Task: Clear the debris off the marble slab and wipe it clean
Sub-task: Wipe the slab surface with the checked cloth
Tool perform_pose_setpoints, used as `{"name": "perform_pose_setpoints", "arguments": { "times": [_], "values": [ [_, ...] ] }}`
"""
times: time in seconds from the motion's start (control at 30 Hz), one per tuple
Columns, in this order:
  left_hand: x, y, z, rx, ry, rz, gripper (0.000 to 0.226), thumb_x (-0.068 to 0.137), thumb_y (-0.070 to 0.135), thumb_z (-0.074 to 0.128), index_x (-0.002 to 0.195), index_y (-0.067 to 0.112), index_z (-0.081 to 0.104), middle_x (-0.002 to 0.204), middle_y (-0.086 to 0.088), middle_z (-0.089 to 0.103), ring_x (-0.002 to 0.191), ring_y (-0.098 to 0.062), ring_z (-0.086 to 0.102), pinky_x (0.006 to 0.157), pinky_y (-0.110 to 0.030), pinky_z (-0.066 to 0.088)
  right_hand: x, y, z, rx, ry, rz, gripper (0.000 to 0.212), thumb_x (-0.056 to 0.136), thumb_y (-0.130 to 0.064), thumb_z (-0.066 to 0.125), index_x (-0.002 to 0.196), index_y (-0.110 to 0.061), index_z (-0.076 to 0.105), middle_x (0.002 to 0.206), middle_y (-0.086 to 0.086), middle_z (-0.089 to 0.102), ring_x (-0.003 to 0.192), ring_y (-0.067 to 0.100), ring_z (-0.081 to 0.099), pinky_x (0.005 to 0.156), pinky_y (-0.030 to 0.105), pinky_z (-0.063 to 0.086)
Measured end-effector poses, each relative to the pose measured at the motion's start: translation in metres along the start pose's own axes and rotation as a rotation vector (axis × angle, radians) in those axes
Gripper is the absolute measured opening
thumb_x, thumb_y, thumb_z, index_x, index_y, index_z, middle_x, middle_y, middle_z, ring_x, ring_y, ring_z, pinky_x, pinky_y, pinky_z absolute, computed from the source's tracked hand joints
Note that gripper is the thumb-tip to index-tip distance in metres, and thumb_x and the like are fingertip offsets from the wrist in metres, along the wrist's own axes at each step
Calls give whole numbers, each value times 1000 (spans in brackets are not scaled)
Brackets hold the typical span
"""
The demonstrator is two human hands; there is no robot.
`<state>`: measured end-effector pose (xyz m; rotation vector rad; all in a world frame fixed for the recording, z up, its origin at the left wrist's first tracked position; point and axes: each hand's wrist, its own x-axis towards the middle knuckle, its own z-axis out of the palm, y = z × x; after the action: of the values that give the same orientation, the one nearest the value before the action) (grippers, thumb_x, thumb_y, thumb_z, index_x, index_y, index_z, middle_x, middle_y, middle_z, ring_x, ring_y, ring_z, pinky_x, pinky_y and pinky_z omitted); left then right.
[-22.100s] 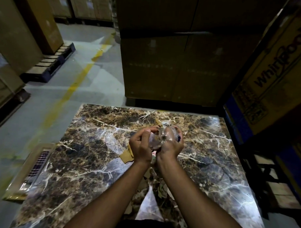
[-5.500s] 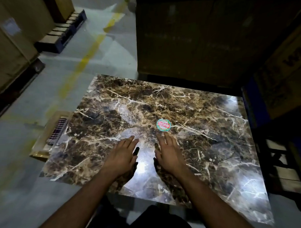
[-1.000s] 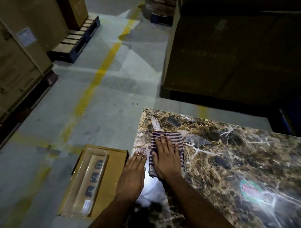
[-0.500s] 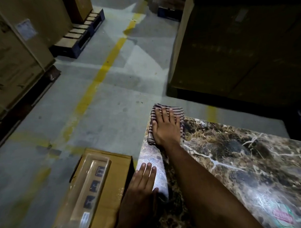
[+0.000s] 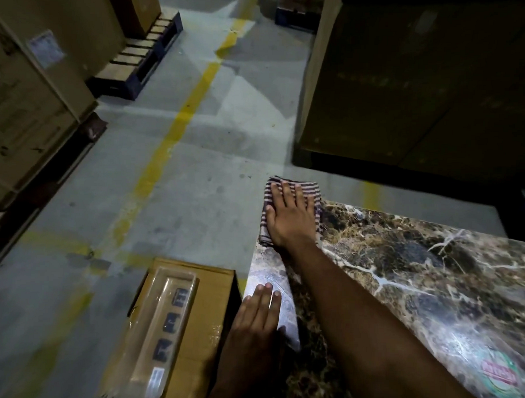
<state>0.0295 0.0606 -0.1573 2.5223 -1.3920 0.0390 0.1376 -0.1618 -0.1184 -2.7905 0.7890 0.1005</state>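
Compared with half a second before, the scene is nearly the same: the right hand [image 5: 290, 217] still presses the striped cloth [image 5: 312, 190] at the far left corner of the marble slab [image 5: 416, 263], and the left hand [image 5: 258, 314] still rests flat on the near left edge. One second before, the cloth was more toward the person, fully on the stone; now its far end hangs a little over the far edge of the slab. Going from left to right: stacked cartons [image 5: 23, 107] stand at the left, with a pallet [image 5: 141, 54] behind them, and a yellow line [image 5: 174, 130] runs across the grey floor. Near the person a flat cardboard box [image 5: 200, 315] with a clear plastic window lies on the floor, just beside the left edge of the slab. The left hand has straight fingers kept together, palm down on the stone, grasping nothing. The right hand also has straight, slightly spread fingers, lying on the cloth and pushing it, not gripping it. The cloth is folded to a rectangle; its long axis runs away from the person, along the left edge of the slab, and its stripes cross this axis. At the far right, near the person, a round red and green sticker [image 5: 500, 375] sits on the marble. A big dark carton [image 5: 408, 84] stands beyond the slab.
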Motion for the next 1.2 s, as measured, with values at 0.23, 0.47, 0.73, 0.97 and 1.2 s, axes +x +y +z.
{"name": "perform_pose_setpoints", "arguments": {
  "times": [0.23, 0.47, 0.73, 0.97, 1.2],
  "values": [
    [-13, 19, -21, -7, -24, -78, 57, 91, 35, 48, 138, 3, 59, 146, -18, 53, 134, -33, 53, 119, -37, 16, -76, 28, 6, -12, -9, -68, 62, 104, -55, 17, 162, -37, 4, 171, -4, 2, 158, 25, -3, 126, 49, -3],
    [-42, 31, -15, 26, -113, -107, 65, 89, 44, 51, 139, 4, 57, 149, -19, 49, 136, -34, 51, 114, -44, 30, -54, -2, 7, 19, -4, 49, 65, 104, -55, 22, 163, -33, 4, 171, -1, 3, 157, 30, -3, 125, 53, -3],
    [-75, 42, -17, 59, -17, -75, 61, 85, 27, 45, 142, 5, 51, 145, -18, 54, 130, -32, 57, 115, -41, 26, -144, 25, 15, -15, -35, 65, 65, 105, -56, 18, 163, -33, 1, 171, -2, -1, 157, 26, -9, 126, 53, -3],
    [-101, 49, -22, -17, -112, -102, 57, 85, 29, 48, 133, 2, 62, 141, -20, 57, 128, -34, 58, 106, -45, 47, -144, -45, 25, 34, -40, -43, 64, 105, -54, 23, 163, -33, 6, 171, 0, 2, 157, 28, -8, 125, 53, -4],
    [-137, 51, -26, 13, -97, -98, 51, 104, 22, 20, 139, 5, 55, 139, -17, 59, 123, -33, 62, 117, -37, 20, -185, -12, 29, 5, -30, 67, 65, 103, -57, 13, 162, -33, -1, 171, 0, -5, 157, 28, -12, 125, 55, -5]
  ]
}}
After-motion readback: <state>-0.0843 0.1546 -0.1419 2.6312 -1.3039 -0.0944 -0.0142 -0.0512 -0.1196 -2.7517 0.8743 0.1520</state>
